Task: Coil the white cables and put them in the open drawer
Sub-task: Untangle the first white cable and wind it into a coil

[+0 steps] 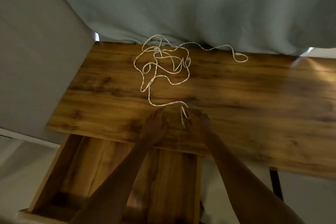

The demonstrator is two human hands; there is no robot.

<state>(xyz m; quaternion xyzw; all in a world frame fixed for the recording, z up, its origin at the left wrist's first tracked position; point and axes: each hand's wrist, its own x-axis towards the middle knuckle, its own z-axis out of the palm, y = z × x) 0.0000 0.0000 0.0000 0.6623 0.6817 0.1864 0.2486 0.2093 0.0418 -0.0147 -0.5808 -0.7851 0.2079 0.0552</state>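
On the bench [236, 96], the white cables [163, 63] lie tangled and uncoiled, and the open drawer [60, 172] below looks empty; nearly everything is left. The right hand [197, 121] pinches one cable end near the front edge. The left hand [154, 123] rests beside it, fingers relaxed.

1. Tangled white cables [163, 63] sprawl over the tabletop's [254, 96] far middle; bare wood lies left and right of them
2. The open drawer [87, 165] gapes below the near edge; both forearms cross above it
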